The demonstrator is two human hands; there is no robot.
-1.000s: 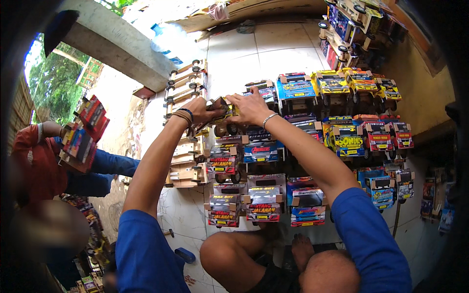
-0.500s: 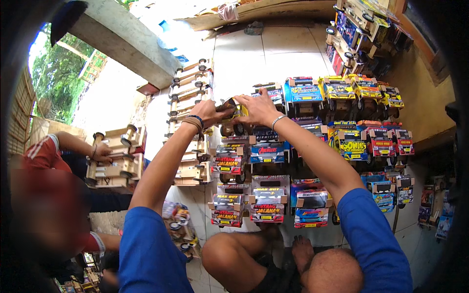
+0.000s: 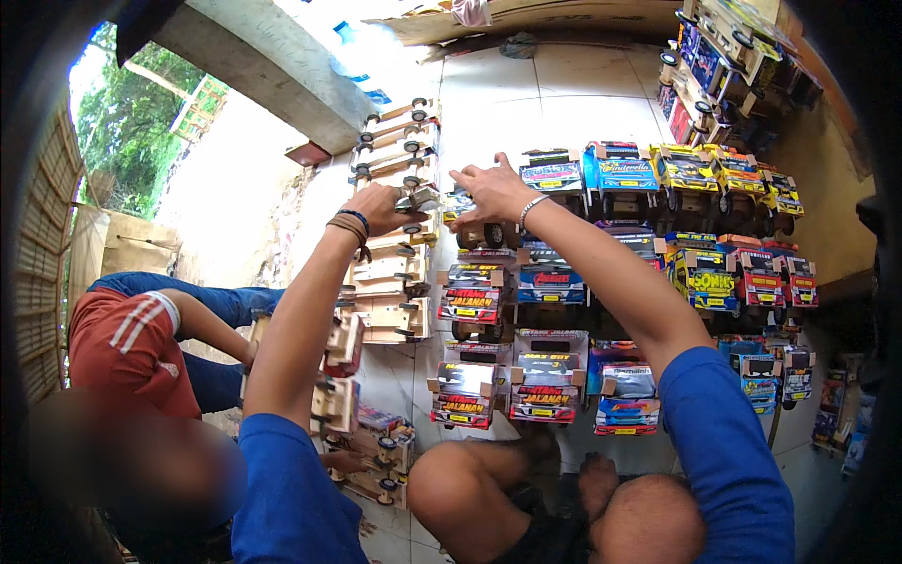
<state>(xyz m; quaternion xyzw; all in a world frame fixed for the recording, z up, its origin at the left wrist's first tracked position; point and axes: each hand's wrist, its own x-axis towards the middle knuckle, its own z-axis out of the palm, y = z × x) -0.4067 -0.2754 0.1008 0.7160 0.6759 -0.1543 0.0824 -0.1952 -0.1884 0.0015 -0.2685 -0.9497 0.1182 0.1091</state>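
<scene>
My left hand (image 3: 378, 209) is closed on a small greyish piece (image 3: 419, 200) beside a column of upturned wooden toy trucks (image 3: 390, 277); what the piece is, I cannot make out. My right hand (image 3: 498, 193) is stretched out with fingers apart over a toy truck (image 3: 458, 205) at the left end of the far row. That truck is partly hidden by the hand. Nearer me stand a red and black toy truck (image 3: 470, 293) and a blue one (image 3: 552, 285), both upright with their fronts toward me.
Several upright toy trucks, among them a light blue one (image 3: 622, 171) and a yellow one (image 3: 707, 282), fill rows to the right. More are stacked (image 3: 719, 61) at the far right. A co-worker in a red shirt (image 3: 132, 348) bends at left beside other upturned trucks (image 3: 340, 399).
My hands have drawn apart: the left went away from the far-row truck with the greyish piece, the right opened. The co-worker leaned nearer and shifted upturned trucks toward me. The view has shifted slightly.
</scene>
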